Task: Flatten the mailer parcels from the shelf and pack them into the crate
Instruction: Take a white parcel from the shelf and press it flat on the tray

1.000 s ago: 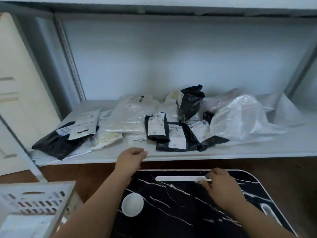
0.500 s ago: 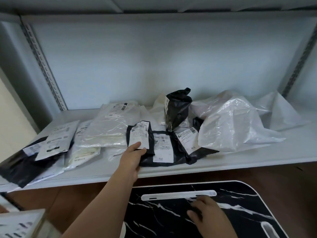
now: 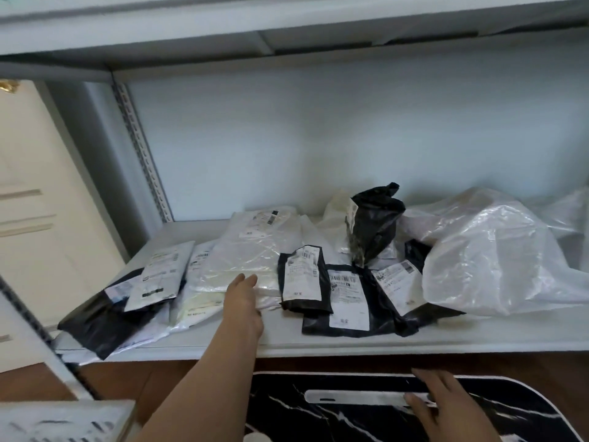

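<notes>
Several mailer parcels lie on the grey shelf (image 3: 318, 341). A flat white parcel (image 3: 255, 260) sits left of centre. My left hand (image 3: 243, 301) reaches onto the shelf, its straight fingers touching that parcel's near edge. Right of it lie a small black parcel with a white label (image 3: 302, 279) and a larger black one (image 3: 349, 301). A crumpled black bag (image 3: 373, 223) stands upright behind. A big clear plastic bag (image 3: 497, 253) fills the right. My right hand (image 3: 446, 406) rests with fingers spread on the black marbled table. The white crate's corner (image 3: 63, 419) shows at bottom left.
More black and white parcels (image 3: 140, 291) overlap at the shelf's left end. A black marbled table (image 3: 357, 416) with a white slot handle (image 3: 360, 396) stands below the shelf. A cream cabinet (image 3: 38, 218) is to the left, and the upper shelf board (image 3: 287, 23) overhangs.
My left hand has shifted left from the small black labelled parcel to the white parcel's edge. My right hand stays on the table by the slot handle.
</notes>
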